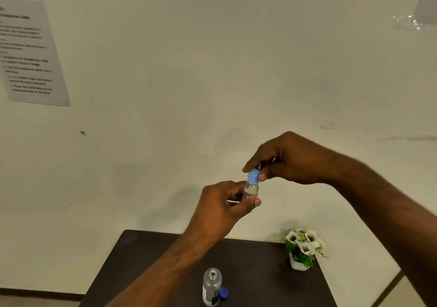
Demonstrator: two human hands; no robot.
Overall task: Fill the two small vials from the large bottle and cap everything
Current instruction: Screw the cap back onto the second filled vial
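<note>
A small clear vial [250, 189] is held up in the air above the table, my left hand [224, 208] gripping its body. A light blue cap [253, 176] sits on its neck, pinched by the fingertips of my right hand [287, 160]. The large clear bottle [212, 286] stands upright and uncapped near the front of the dark table [260, 271]. A dark blue cap [223, 293] lies on the table touching the bottle's right side. A second small vial is not in view.
A small white pot of white flowers [302, 250] stands at the table's back right corner. A pale wall rises right behind the table, with a printed sheet [28, 53] taped at the upper left.
</note>
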